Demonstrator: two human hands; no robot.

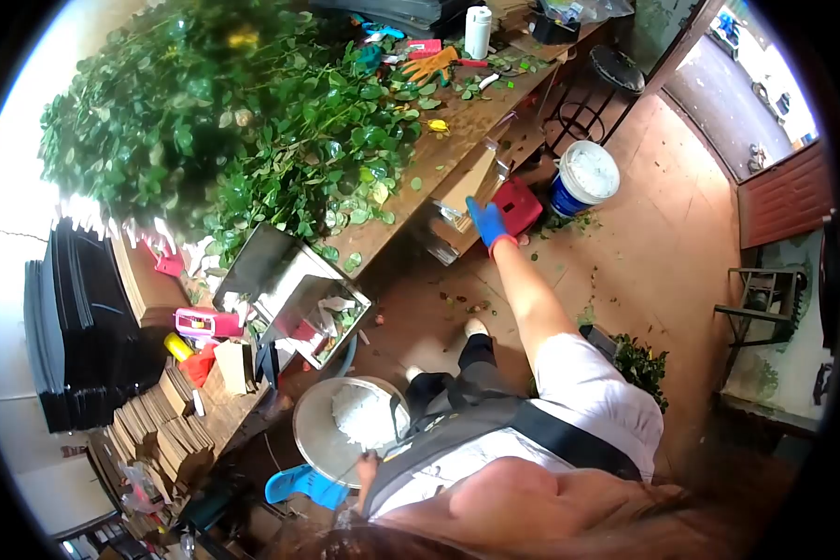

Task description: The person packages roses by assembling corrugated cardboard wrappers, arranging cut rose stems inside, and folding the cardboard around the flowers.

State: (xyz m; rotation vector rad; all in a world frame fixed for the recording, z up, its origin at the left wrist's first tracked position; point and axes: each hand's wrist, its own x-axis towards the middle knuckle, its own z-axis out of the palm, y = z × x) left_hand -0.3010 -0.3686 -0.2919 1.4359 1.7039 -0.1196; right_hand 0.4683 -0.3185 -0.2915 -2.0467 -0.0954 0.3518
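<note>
My right hand (487, 224), in a blue glove with a red cuff, reaches out to the front of the workbench. Its fingers are stretched out beside a tan board (469, 184) and an open, drawer-like part (436, 245). A red box (516, 206) is just behind the glove. Low by my body, my bare left hand (369, 463) is closed at the near rim of a round metal basin (310, 431). Whether it grips the rim or something small is unclear. White material (364, 417) lies in the basin.
Leafy green stems (252, 121) are heaped on the wooden bench (403, 207). An open metal box (322, 313) sits at its edge. A white-and-blue bucket (585, 177), a stool (616, 70) and a blue plastic chair (305, 485) stand around me. Cut leaves litter the floor.
</note>
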